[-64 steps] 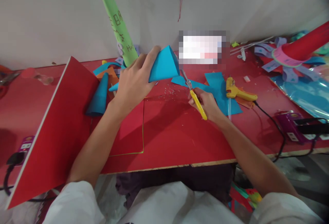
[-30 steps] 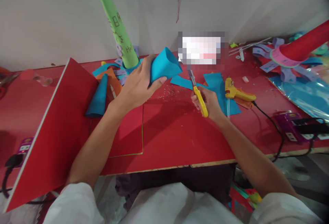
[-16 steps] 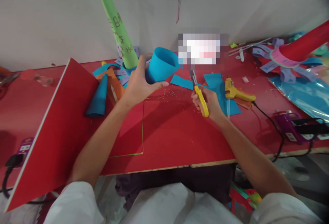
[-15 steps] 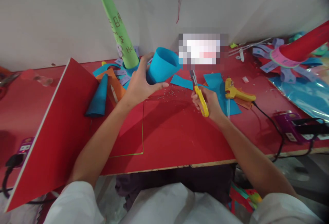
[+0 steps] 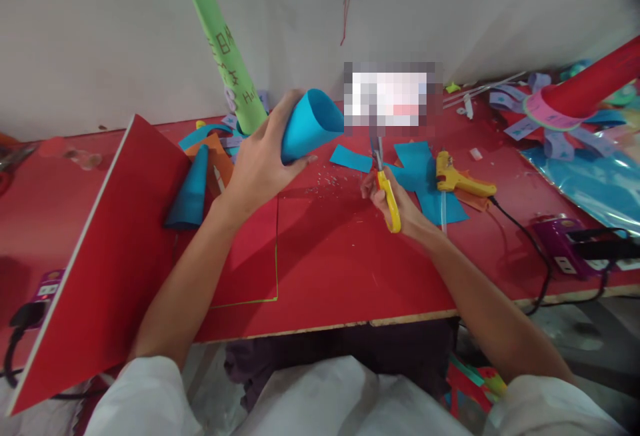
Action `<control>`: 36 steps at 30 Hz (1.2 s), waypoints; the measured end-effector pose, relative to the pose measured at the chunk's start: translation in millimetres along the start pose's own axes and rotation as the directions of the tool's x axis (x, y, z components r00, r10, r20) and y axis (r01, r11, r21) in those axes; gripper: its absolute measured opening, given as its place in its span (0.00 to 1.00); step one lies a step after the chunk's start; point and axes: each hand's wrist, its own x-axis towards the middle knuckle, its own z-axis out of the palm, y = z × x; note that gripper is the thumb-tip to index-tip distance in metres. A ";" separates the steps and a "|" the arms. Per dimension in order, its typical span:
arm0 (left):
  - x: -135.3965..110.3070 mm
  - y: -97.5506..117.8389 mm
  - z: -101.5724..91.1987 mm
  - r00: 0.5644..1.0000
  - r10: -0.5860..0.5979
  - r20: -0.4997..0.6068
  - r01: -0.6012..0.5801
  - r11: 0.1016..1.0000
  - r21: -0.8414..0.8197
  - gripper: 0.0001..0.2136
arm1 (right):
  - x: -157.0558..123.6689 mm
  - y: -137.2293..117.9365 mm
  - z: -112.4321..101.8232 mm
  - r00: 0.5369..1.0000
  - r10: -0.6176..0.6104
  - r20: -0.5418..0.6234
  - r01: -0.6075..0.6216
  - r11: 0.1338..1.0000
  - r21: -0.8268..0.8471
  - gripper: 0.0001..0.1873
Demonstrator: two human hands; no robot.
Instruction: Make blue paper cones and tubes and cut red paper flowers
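My left hand (image 5: 265, 163) is closed round a rolled blue paper cone (image 5: 305, 133), held above the table with its open end tilted up and to the right. In my right hand (image 5: 395, 199) is a pair of scissors with yellow handles (image 5: 393, 215), the blades pointing up and away. The blades stand apart from the cone, and their tips run into a blurred patch. Blue paper cut-offs (image 5: 354, 157) lie on the table between and behind my hands. Tiny scraps (image 5: 327, 184) are scattered beneath the cone.
A yellow glue gun (image 5: 463, 179) lies to the right with its cord. Left stands a tilted red board (image 5: 100, 276), beside a smaller blue cone (image 5: 191, 193). Behind rises a green paper tube (image 5: 225, 56); a red tube (image 5: 600, 83) leans at right. A power strip (image 5: 565, 253) sits near the edge.
My left hand has tilted the blue cone, and its opening now looks narrower, pressed into a point at the right. My right hand has moved slightly left with the scissors.
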 end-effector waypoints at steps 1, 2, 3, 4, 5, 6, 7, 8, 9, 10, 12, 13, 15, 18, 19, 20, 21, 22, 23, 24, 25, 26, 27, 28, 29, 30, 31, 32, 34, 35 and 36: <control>-0.2 2.8 -2.6 1.000 0.005 0.005 -0.005 1.000 0.024 0.43 | 0.0 -1.0 -0.5 1.000 -0.015 -0.002 0.015 1.000 0.023 0.36; -0.4 5.9 -4.8 1.000 0.005 0.007 -0.005 0.999 0.051 0.42 | 0.2 -1.7 -1.3 1.000 -0.030 -0.001 0.030 0.999 0.039 0.37; -0.7 9.1 -6.7 1.000 0.004 0.008 -0.005 0.997 0.083 0.41 | 0.5 -2.1 -2.2 0.999 -0.038 0.001 0.038 0.998 0.046 0.37; -0.9 12.3 -8.1 1.000 0.004 0.009 -0.005 0.993 0.120 0.41 | 0.8 -2.3 -3.2 0.999 -0.041 0.001 0.041 0.998 0.044 0.38; -1.1 15.3 -9.2 1.000 0.006 0.010 -0.008 0.987 0.161 0.41 | 1.1 -2.1 -4.0 0.999 -0.042 0.001 0.042 0.998 0.040 0.38; -1.4 17.8 -9.8 1.000 0.012 0.009 -0.013 0.979 0.203 0.41 | 1.3 -1.6 -4.6 0.999 -0.040 0.002 0.040 0.998 0.038 0.38; -1.6 19.8 -10.1 1.000 0.020 0.009 -0.022 0.970 0.244 0.41 | 1.5 -0.6 -4.8 0.999 -0.038 0.004 0.038 0.999 0.038 0.38; -1.9 21.1 -10.1 0.999 0.031 0.008 -0.032 0.959 0.280 0.41 | 1.6 0.8 -4.8 0.999 -0.033 0.010 0.032 0.999 0.040 0.38; -2.1 21.8 -9.8 0.999 0.043 0.008 -0.043 0.949 0.311 0.41 | 1.7 2.5 -4.4 1.000 -0.026 0.014 0.025 0.999 0.042 0.37; -2.4 21.9 -9.5 0.998 0.056 0.009 -0.056 0.941 0.333 0.40 | 1.8 4.5 -3.8 1.000 -0.018 0.017 0.018 0.999 0.045 0.36; -2.8 20.7 -8.6 0.997 0.079 0.014 -0.079 0.930 0.359 0.40 | 2.3 8.3 -2.6 1.000 -0.006 0.021 0.005 0.999 0.049 0.34; -2.9 19.6 -8.2 0.996 0.089 0.017 -0.089 0.927 0.365 0.40 | 2.6 9.7 -2.0 1.000 -0.001 0.019 0.001 0.999 0.049 0.34; -3.1 17.6 -7.6 0.995 0.101 0.020 -0.102 0.926 0.364 0.40 | 3.0 10.3 -1.5 1.000 0.004 0.014 -0.004 0.999 0.051 0.32; -3.1 16.3 -7.8 0.994 0.107 0.031 -0.111 0.935 0.338 0.39 | 2.9 5.9 -1.9 1.000 0.011 0.005 -0.011 0.999 0.050 0.30; -3.1 16.6 -8.1 0.994 0.106 0.036 -0.112 0.938 0.328 0.39 | 2.8 3.7 -2.2 1.000 0.013 0.003 -0.013 0.999 0.049 0.29; -3.2 17.1 -8.6 0.994 0.105 0.042 -0.113 0.941 0.320 0.38 | 2.7 1.5 -2.5 1.000 0.016 0.000 -0.016 0.999 0.048 0.28; -3.3 17.9 -9.1 0.993 0.104 0.048 -0.114 0.944 0.311 0.38 | 2.6 -0.3 -2.8 1.000 0.019 -0.002 -0.019 0.999 0.047 0.28; -3.4 18.7 -9.5 0.993 0.104 0.053 -0.115 0.946 0.302 0.38 | 2.6 -1.6 -3.1 1.000 0.022 -0.005 -0.022 0.999 0.046 0.27; -3.5 19.5 -10.0 0.993 0.105 0.059 -0.118 0.949 0.293 0.37 | 2.6 -2.4 -3.3 1.000 0.027 -0.008 -0.026 0.999 0.045 0.27; -3.6 20.2 -10.3 0.992 0.106 0.066 -0.120 0.952 0.281 0.37 | 2.7 -2.6 -3.4 0.999 0.031 -0.009 -0.030 0.999 0.044 0.27; -3.6 20.6 -10.5 0.992 0.106 0.072 -0.122 0.956 0.268 0.37 | 2.9 -2.5 -3.5 0.999 0.035 -0.008 -0.034 0.999 0.042 0.26; -3.5 20.8 -10.6 0.991 0.105 0.077 -0.121 0.960 0.253 0.38 | 3.1 -2.1 -3.7 0.999 0.037 -0.008 -0.037 0.998 0.041 0.26; -3.3 20.7 -10.7 0.991 0.103 0.083 -0.120 0.965 0.234 0.38 | 3.2 -1.6 -3.9 0.999 0.038 -0.011 -0.038 0.999 0.039 0.26; -3.1 20.4 -10.7 0.991 0.100 0.091 -0.118 0.970 0.212 0.38 | 3.3 -1.1 -4.1 0.999 0.039 -0.013 -0.038 0.999 0.035 0.26; -2.9 19.7 -10.7 0.990 0.099 0.100 -0.116 0.976 0.186 0.39 | 3.5 -0.7 -4.3 0.999 0.039 -0.018 -0.038 0.999 0.027 0.26; -2.7 18.9 -10.8 0.989 0.100 0.111 -0.117 0.981 0.157 0.39 | 3.6 -0.3 -4.6 0.999 0.038 -0.028 -0.037 0.999 0.016 0.26; -2.5 17.9 -10.9 0.987 0.104 0.123 -0.120 0.985 0.127 0.39 | 3.7 -0.1 -4.9 0.999 0.034 -0.042 -0.034 0.999 0.000 0.26; -2.5 16.9 -11.1 0.985 0.109 0.135 -0.123 0.988 0.098 0.39 | 3.9 0.2 -5.1 0.998 0.031 -0.057 -0.032 0.999 -0.018 0.27; -2.5 14.8 -11.9 0.982 0.110 0.155 -0.119 0.992 0.049 0.40 | 4.5 0.9 -5.5 0.996 0.026 -0.085 -0.031 0.998 -0.052 0.28; -2.7 13.8 -12.3 0.981 0.105 0.163 -0.111 0.993 0.029 0.40 | 4.9 1.4 -5.6 0.995 0.027 -0.096 -0.033 0.997 -0.064 0.28; -2.8 12.9 -12.7 0.981 0.098 0.170 -0.102 0.995 0.014 0.40 | 5.4 1.9 -5.7 0.994 0.029 -0.104 -0.037 0.997 -0.072 0.29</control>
